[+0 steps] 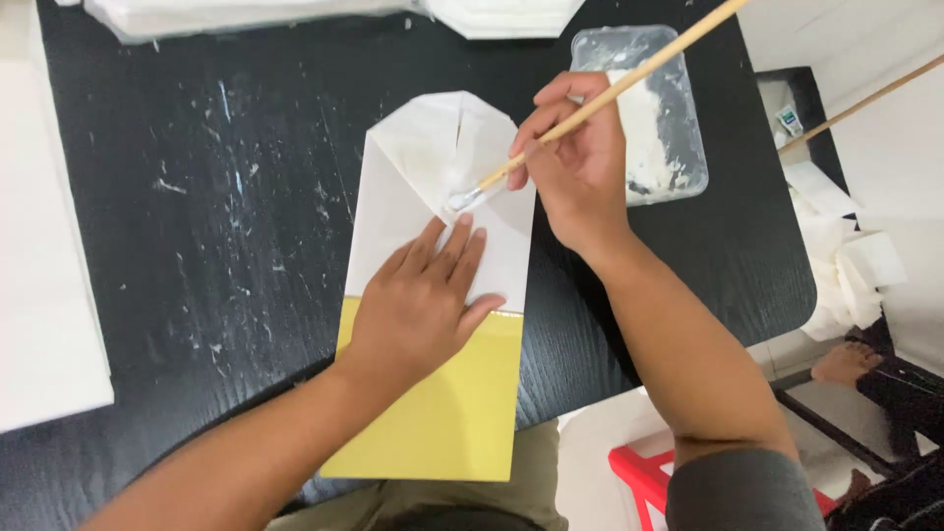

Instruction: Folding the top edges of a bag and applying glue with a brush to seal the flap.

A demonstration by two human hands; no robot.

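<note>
- Nearest the lens, two bare forearms reach up from the bottom edge over a flat paper bag with a yellow body and white folded end (pixel 433 393), which lies on a black wood-grain table streaked with white flecks (pixel 197 246).
- Left hand (pixel 418 305) lies palm down on the bag where the white fold meets the yellow, fingers stretched out and slightly fanned, pointing away from the person, pressing the paper flat.
- Right hand (pixel 580 162) hovers above the bag's right edge, wrist bent, thumb and fingers pinched around a long thin wooden-handled brush (pixel 590 106).
- Brush handle slants from the upper right down to the lower left; its wet white tip touches the folded flaps just above the left fingertips.
- Bag's long axis runs away from the person, yellow end overhanging the near table edge, white end pointing to the far side.
- White end is creased into triangular flaps that meet at a centre seam, with clipped corners.
- Beside the right hand sits a clear rectangular plastic tub smeared with white paste (pixel 654 118).
</note>
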